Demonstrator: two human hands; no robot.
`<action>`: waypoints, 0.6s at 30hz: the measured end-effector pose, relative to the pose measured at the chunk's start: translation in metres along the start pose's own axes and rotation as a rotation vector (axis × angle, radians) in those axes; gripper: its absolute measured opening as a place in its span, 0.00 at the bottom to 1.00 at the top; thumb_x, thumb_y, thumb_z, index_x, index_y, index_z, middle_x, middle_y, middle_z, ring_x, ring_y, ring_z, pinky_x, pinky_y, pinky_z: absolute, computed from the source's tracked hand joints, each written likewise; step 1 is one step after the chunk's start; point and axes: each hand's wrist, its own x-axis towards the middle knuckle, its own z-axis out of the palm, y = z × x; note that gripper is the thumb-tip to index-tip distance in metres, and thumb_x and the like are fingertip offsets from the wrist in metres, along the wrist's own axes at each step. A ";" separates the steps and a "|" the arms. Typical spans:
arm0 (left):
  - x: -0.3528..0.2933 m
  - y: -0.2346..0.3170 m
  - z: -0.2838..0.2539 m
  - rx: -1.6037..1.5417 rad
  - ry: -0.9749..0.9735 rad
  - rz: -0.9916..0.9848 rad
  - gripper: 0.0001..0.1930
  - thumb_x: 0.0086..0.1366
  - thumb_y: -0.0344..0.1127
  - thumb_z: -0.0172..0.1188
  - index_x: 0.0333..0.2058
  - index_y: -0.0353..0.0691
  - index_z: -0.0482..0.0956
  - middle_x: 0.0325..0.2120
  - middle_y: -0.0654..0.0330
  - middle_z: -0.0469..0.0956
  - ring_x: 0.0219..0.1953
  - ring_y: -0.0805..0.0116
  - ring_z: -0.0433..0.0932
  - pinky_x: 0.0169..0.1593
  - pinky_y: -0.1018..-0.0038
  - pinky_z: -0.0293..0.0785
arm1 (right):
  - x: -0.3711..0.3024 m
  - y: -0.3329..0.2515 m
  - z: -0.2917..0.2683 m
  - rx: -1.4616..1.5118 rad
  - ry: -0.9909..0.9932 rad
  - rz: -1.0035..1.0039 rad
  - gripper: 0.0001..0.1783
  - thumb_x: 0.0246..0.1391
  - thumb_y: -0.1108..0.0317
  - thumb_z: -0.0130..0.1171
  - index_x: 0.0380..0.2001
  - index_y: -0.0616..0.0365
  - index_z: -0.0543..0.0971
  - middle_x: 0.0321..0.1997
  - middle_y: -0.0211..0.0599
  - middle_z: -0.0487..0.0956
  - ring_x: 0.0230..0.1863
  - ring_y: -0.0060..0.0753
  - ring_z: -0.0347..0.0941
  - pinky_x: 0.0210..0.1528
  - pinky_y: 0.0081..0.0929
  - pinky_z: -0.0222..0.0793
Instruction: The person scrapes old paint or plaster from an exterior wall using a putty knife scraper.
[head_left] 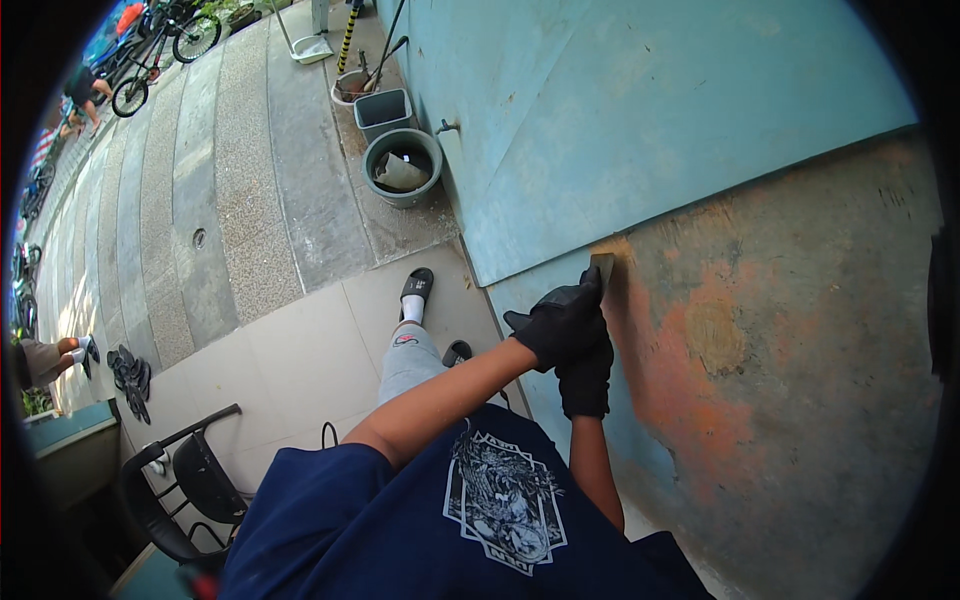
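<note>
Both my hands wear black gloves and are closed together on one tool. My left hand (555, 325) lies across the upper part of the grip, overlapping my right hand (584, 380) just below it. Past the fingers sticks out a short flat blade, that of a scraper (603, 266); its handle is hidden in the gloves. The blade meets the wall at the edge of the light blue paint (680, 100). Right of it spreads a bare wall patch (850, 300), grey with orange-red stains and a rough tan spot (716, 337).
A tap (447, 126) juts from the wall above a round grey tub (402, 192) and a square bin (383, 108). My sandalled foot (416, 290) stands on pale tiles (290, 350). Behind left is a black chair (205, 480); another person's legs (65, 358) show near several sandals (130, 380).
</note>
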 end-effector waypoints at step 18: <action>-0.004 -0.010 0.006 0.046 -0.087 -0.005 0.33 0.57 0.32 0.57 0.62 0.31 0.59 0.25 0.46 0.78 0.28 0.43 0.77 0.32 0.53 0.73 | -0.005 0.010 0.008 -0.063 0.133 -0.019 0.25 0.55 0.67 0.61 0.55 0.62 0.72 0.48 0.42 0.79 0.51 0.38 0.75 0.52 0.33 0.70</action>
